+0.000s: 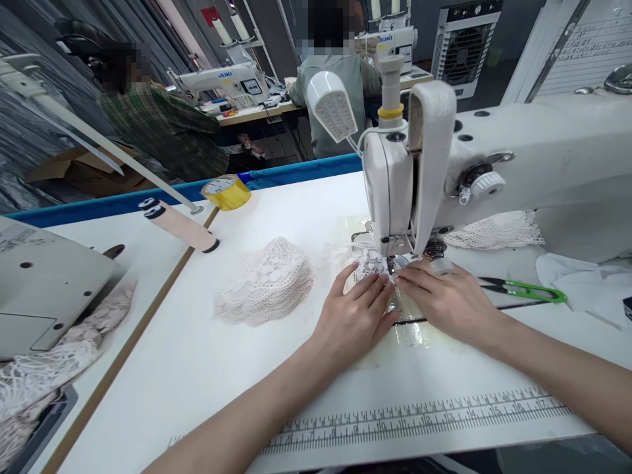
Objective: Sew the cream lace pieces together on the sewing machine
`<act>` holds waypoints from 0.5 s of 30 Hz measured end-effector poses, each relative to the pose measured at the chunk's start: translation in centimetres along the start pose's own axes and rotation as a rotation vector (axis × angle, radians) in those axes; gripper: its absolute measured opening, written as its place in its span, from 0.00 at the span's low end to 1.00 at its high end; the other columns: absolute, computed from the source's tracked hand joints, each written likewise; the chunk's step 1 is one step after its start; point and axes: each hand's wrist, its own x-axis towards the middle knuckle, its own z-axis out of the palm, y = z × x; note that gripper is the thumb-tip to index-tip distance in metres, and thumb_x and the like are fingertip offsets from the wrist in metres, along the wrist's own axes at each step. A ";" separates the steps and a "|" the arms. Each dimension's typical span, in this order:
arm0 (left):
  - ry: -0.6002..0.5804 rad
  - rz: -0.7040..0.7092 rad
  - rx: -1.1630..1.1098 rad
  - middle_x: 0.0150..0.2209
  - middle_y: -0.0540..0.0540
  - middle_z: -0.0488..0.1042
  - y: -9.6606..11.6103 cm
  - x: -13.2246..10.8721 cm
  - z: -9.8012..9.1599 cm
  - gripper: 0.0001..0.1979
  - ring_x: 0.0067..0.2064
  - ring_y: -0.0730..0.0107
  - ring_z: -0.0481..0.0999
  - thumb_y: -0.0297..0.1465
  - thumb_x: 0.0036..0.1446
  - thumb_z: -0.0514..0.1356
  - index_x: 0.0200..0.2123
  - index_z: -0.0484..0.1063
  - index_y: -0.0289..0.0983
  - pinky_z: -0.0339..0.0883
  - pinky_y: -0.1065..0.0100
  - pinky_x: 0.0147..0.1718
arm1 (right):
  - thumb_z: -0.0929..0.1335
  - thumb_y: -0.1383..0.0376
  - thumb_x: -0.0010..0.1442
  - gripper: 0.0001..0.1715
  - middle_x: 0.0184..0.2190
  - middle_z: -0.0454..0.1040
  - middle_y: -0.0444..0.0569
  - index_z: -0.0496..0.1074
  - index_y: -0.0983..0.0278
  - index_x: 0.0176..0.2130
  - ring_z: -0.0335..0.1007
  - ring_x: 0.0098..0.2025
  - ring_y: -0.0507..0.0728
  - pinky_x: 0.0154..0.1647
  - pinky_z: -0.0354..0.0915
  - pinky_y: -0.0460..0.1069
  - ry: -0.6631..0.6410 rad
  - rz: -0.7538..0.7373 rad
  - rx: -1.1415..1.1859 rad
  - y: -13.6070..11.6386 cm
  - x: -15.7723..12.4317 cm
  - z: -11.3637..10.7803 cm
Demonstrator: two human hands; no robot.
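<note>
A white lace piece (369,261) lies under the needle area of a white sewing machine (388,178). My left hand (353,316) rests on its near edge, fingers spread and thumb apart. From the other side, my right hand (447,296) lies low beside the needle with its fingers stretched toward the lace; its thumb is hidden. Something pale and band-like circles one right finger. The fingertips of both hands almost meet in front of the presser foot, which they partly cover. Left of my hands sits a stack of scalloped lace pieces (269,283).
Green-handled thread snips (530,290) lie right of my right hand, near white cloth (573,276). More lace (498,230) is behind the machine. A thread cone (180,226) and yellow tape roll (227,192) are far left. A printed ruler (405,424) follows the front edge. Two people work beyond.
</note>
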 end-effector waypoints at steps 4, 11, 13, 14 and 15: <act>-0.026 -0.006 -0.005 0.47 0.40 0.76 0.0 -0.1 0.0 0.16 0.51 0.60 0.74 0.35 0.63 0.54 0.50 0.71 0.32 0.55 0.49 0.59 | 0.62 0.78 0.57 0.18 0.40 0.78 0.52 0.75 0.69 0.44 0.72 0.38 0.56 0.42 0.65 0.51 -0.016 0.011 -0.007 -0.1 0.0 -0.1; -0.019 -0.019 -0.022 0.47 0.40 0.76 0.1 -0.3 0.0 0.16 0.51 0.60 0.74 0.35 0.63 0.54 0.49 0.72 0.32 0.54 0.49 0.60 | 0.63 0.78 0.57 0.18 0.41 0.78 0.52 0.75 0.69 0.44 0.72 0.39 0.56 0.43 0.65 0.52 -0.015 0.016 -0.017 -0.1 0.0 -0.1; -0.013 -0.019 -0.018 0.47 0.39 0.76 0.0 -0.2 0.0 0.16 0.51 0.60 0.74 0.35 0.63 0.54 0.49 0.72 0.31 0.54 0.50 0.60 | 0.63 0.78 0.58 0.17 0.41 0.78 0.52 0.75 0.70 0.45 0.72 0.40 0.56 0.44 0.65 0.52 -0.020 0.021 -0.023 -0.1 0.1 -0.1; -0.011 -0.020 -0.014 0.47 0.39 0.76 -0.1 -0.2 0.1 0.16 0.51 0.61 0.74 0.35 0.63 0.54 0.49 0.72 0.31 0.54 0.50 0.60 | 0.63 0.77 0.58 0.17 0.40 0.78 0.52 0.75 0.70 0.45 0.72 0.40 0.56 0.44 0.65 0.52 -0.024 0.024 -0.027 -0.1 0.1 0.0; -0.009 -0.021 -0.011 0.47 0.39 0.76 -0.1 -0.1 0.2 0.16 0.51 0.61 0.74 0.35 0.63 0.54 0.49 0.72 0.31 0.54 0.50 0.60 | 0.63 0.77 0.58 0.17 0.40 0.78 0.52 0.74 0.70 0.45 0.72 0.40 0.56 0.44 0.65 0.52 -0.030 0.026 -0.032 -0.1 0.1 0.0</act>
